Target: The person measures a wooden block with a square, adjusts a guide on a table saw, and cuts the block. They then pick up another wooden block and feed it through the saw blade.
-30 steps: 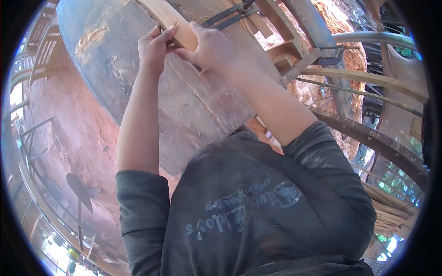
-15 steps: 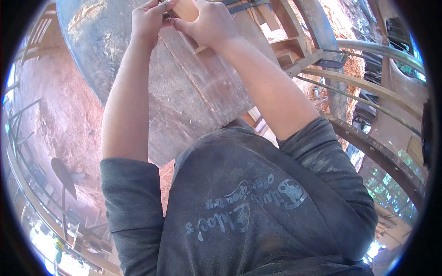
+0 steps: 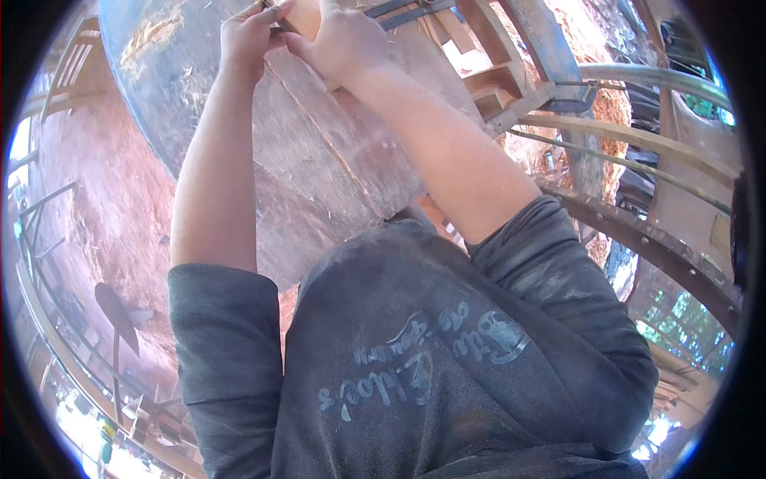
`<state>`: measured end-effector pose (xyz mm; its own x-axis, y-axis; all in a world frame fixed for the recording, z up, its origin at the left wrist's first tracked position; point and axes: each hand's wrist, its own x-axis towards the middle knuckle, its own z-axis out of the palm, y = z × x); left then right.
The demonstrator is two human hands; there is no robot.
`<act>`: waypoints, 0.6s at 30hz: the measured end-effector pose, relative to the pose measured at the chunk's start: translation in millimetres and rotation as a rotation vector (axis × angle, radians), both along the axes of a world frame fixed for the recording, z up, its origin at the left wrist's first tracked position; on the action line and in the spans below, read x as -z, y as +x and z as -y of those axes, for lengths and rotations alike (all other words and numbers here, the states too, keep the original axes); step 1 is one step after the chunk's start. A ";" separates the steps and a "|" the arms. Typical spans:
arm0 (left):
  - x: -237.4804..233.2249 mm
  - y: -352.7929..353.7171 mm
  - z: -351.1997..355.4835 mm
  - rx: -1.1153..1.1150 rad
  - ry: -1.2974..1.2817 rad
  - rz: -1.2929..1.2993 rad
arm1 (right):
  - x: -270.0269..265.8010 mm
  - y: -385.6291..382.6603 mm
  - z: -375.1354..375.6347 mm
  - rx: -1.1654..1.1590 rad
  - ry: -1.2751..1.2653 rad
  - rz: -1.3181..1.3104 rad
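Note:
At the top edge of the view, a pale piece of wood (image 3: 305, 19) is held between my two hands, partly cut off by the frame. My left hand (image 3: 254, 36) is closed around its left side, fingers bent and thumb against it. My right hand (image 3: 349, 46) grips the other side, thumb pointing toward my left hand. Both hands are over a worn, dusty wooden table (image 3: 319, 160). What lies beneath the wood piece is mostly hidden by my hands.
Sawdust (image 3: 152, 36) lies on the table's far left. A dark metal clamp bar (image 3: 407, 12) and wooden frame parts (image 3: 499, 40) are at the upper right. Curved rails (image 3: 638, 144) run along the right side. A slatted wooden chair (image 3: 76, 68) stands at the upper left.
Both hands, still on the wood piece, have shifted slightly left and upward in the view. The grip looks the same.

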<state>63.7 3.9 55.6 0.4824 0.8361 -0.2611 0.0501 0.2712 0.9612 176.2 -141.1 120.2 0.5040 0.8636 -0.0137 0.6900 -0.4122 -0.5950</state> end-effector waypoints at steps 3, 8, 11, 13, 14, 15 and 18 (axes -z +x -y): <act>-1.0 1.0 3.2 -0.007 -0.006 0.039 | 2.9 -3.0 -4.6 0.036 0.033 -0.013; -6.8 3.2 1.3 0.016 0.007 -0.004 | -28.1 -7.8 -2.2 0.029 -0.023 -0.068; -7.1 5.5 -6.7 0.037 0.033 -0.003 | -5.6 -2.8 -16.6 0.023 0.041 -0.050; -8.7 6.9 -8.2 0.028 0.025 0.002 | -3.5 -0.7 -20.0 0.011 0.078 -0.039; -9.8 7.5 -8.9 0.020 0.010 0.008 | -1.5 0.4 -21.9 0.018 0.076 -0.031; -9.6 8.1 -10.4 0.014 -0.003 0.012 | 0.7 1.3 -24.4 0.025 0.075 -0.024; -7.8 7.9 -20.1 0.032 0.008 -0.021 | 8.7 3.7 -31.8 0.025 0.116 -0.018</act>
<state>71.7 24.0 63.4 0.5032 0.8227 -0.2646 0.0784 0.2614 0.9620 179.9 -109.3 111.5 0.5262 0.8469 0.0763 0.6687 -0.3567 -0.6524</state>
